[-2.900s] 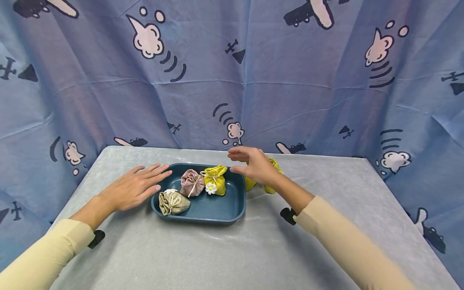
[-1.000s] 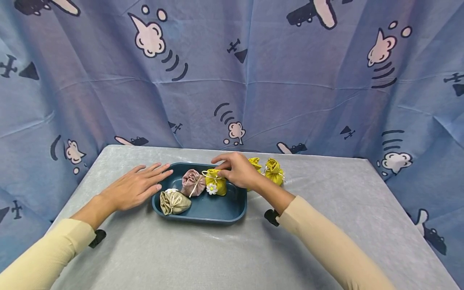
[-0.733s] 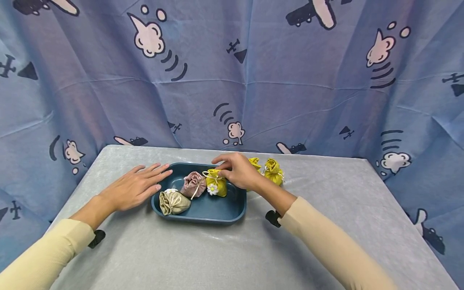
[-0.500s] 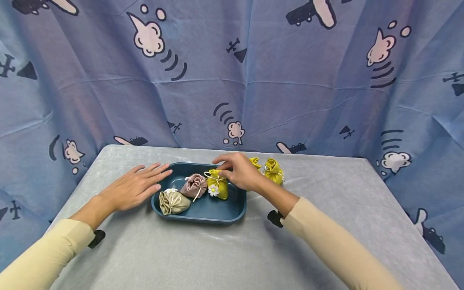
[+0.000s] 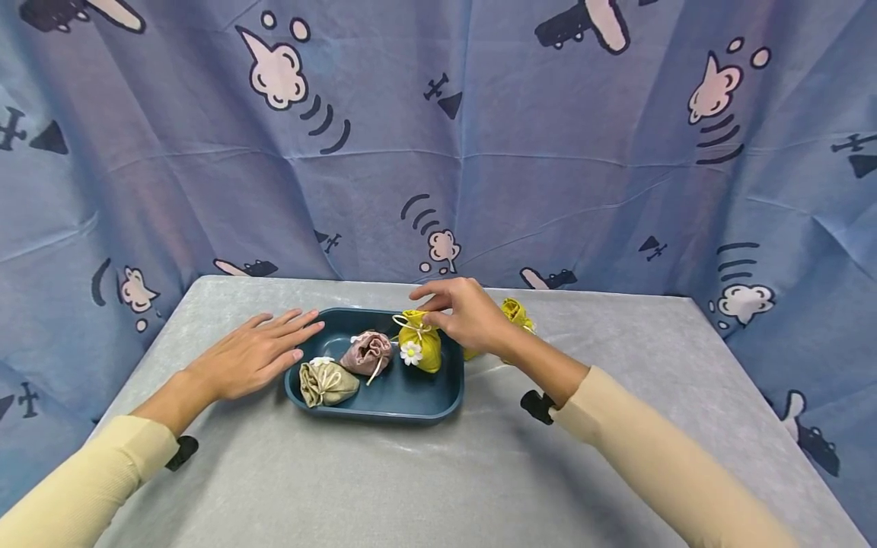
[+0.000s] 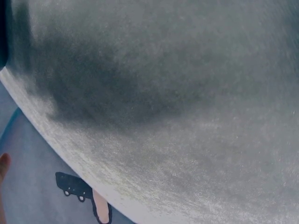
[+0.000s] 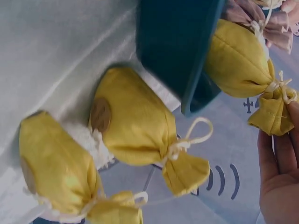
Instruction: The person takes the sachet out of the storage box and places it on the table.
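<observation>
My right hand (image 5: 473,316) pinches the gathered neck of a yellow drawstring pouch (image 5: 422,352) with a white flower on it. That pouch hangs at the right part of a dark blue tray (image 5: 404,407), and in the right wrist view its body shows over the tray wall. Left of it in the tray sit a pink pouch (image 5: 363,353), its mouth facing forward, and a beige pouch (image 5: 327,383) lying on its side. My left hand (image 5: 256,354) lies with straight fingers over the tray's left rim, touching none of the pouches.
Two more yellow pouches stand on the grey cloth just right of the tray: one nearer pouch (image 7: 133,119) and another pouch (image 7: 58,163). In the head view my right hand and forearm partly cover them. A blue patterned curtain (image 5: 582,190) hangs behind the table.
My right hand came left over the tray, took the yellow pouch by its neck, then raised it and drew it right. The pink pouch turned and tipped forward. My left hand stayed put.
</observation>
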The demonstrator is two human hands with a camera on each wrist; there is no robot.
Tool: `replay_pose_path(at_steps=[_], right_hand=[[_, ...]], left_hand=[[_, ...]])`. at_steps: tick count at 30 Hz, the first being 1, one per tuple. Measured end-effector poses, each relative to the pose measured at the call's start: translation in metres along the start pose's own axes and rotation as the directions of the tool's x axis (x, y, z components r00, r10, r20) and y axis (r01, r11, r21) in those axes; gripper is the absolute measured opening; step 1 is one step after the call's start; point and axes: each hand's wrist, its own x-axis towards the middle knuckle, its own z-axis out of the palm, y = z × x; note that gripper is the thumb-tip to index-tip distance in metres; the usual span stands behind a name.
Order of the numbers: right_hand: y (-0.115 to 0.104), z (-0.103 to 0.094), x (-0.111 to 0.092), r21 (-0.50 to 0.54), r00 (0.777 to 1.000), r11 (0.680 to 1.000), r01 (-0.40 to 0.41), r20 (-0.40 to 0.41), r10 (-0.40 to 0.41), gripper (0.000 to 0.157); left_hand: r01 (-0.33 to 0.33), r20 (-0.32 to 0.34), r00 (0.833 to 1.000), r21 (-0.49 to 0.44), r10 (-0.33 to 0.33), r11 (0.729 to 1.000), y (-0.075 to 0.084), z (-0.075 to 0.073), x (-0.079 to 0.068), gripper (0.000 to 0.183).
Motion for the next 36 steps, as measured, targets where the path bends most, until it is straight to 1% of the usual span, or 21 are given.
replay_pose_path(at_steps=[7, 14, 20, 29, 36], right_hand=[[-0.003, -0.016, -0.006, 0.003, 1.000, 1.000, 0.019, -0.016, -0.019, 0.035], [-0.010, -0.040, -0.015, 0.011, 0.997, 0.998, 0.066, -0.040, -0.066, 0.038], [-0.014, -0.051, -0.019, -0.021, 0.998, 0.999, 0.041, -0.051, -0.042, 0.038], [-0.007, -0.063, -0.033, -0.055, 0.996, 0.997, 0.048, -0.069, -0.052, 0.038], [0.003, -0.074, -0.046, -0.057, 0.995, 0.997, 0.057, -0.078, -0.061, 0.038]], left_hand=[[0.001, -0.001, 1.000, 0.000, -0.001, 1.000, 0.000, 0.001, -0.001, 0.051], [0.005, -0.002, 1.000, -0.004, -0.005, 1.000, 0.000, 0.000, -0.001, 0.051], [0.009, -0.007, 1.000, -0.003, -0.009, 1.000, 0.000, 0.001, -0.002, 0.051], [0.001, -0.006, 1.000, -0.001, -0.001, 1.000, 0.000, 0.002, -0.001, 0.051], [-0.004, -0.010, 1.000, -0.004, 0.004, 1.000, 0.001, 0.000, 0.000, 0.051]])
